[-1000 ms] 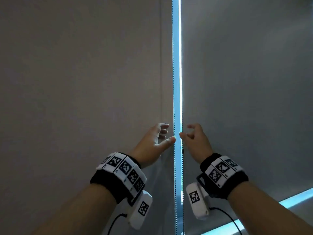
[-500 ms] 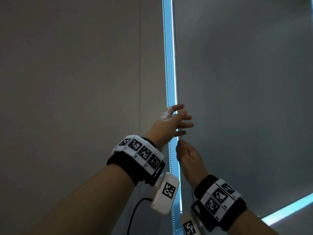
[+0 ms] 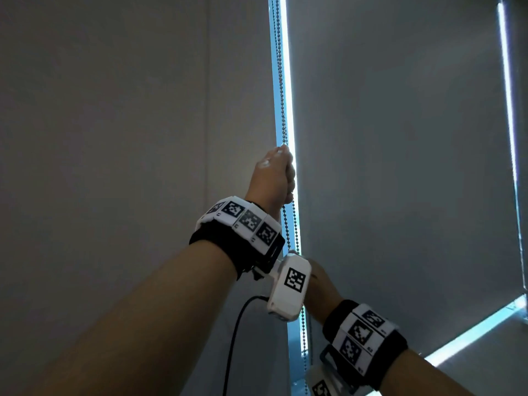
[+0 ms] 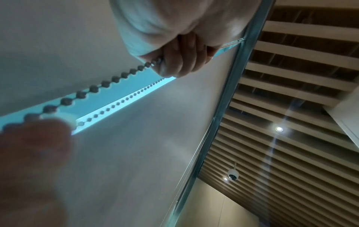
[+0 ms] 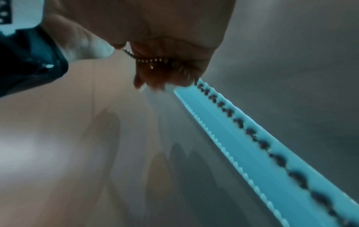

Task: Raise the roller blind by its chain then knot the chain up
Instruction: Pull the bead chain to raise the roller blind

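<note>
A grey bead chain hangs in the bright gap between two grey roller blinds. My left hand is raised high and grips one strand in a fist; in the left wrist view its curled fingers close round the chain. My right hand sits lower on the same chain, mostly hidden behind the left wrist camera. In the right wrist view beads run across its curled fingers, and the chain leads away below. The right-hand blind shows a strip of light under its bottom edge.
The left-hand blind covers the window to the left of the gap. A second light gap runs at the far right. Overhead are a slatted ceiling, spotlights and a dome camera.
My left hand has climbed up the chain and closed into a fist on it. The right hand has dropped lower along the chain, and the view has tilted upward.
</note>
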`<state>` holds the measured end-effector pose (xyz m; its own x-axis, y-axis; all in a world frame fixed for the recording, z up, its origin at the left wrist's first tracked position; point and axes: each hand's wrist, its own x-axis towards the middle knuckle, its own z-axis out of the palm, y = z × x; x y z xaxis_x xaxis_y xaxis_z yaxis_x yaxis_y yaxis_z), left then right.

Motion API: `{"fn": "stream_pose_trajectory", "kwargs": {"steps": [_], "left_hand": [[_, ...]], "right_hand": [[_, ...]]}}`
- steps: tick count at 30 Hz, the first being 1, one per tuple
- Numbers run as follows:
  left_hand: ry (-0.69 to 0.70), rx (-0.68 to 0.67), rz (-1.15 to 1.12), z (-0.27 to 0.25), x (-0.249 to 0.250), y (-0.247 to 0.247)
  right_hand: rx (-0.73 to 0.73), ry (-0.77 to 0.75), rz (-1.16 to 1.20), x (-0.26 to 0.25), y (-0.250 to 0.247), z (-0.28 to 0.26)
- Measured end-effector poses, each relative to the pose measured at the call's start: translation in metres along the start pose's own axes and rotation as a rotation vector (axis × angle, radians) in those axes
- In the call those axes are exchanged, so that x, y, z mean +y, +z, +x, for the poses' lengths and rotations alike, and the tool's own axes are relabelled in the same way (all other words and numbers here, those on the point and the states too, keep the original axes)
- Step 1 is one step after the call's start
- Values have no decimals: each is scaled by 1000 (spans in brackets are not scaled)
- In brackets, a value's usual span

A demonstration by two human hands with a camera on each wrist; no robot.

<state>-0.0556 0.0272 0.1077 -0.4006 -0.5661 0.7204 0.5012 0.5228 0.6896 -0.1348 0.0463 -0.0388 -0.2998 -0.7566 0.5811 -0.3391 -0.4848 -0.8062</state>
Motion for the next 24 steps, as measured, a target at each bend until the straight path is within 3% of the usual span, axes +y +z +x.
{"fn": "stream_pose_trajectory", "kwargs": {"steps": [6,17,24], "left_hand": [[6,-32,39,-17,-23,-19],[-56,-77,-47,-50,-41,-27],[-118,-129,-74,-74,-46,-25]], "right_hand": [[172,-23,19,-33,-16,22],[212,-234,-48,-90,-2,35],[169,-258,2,-118,5,29]]}}
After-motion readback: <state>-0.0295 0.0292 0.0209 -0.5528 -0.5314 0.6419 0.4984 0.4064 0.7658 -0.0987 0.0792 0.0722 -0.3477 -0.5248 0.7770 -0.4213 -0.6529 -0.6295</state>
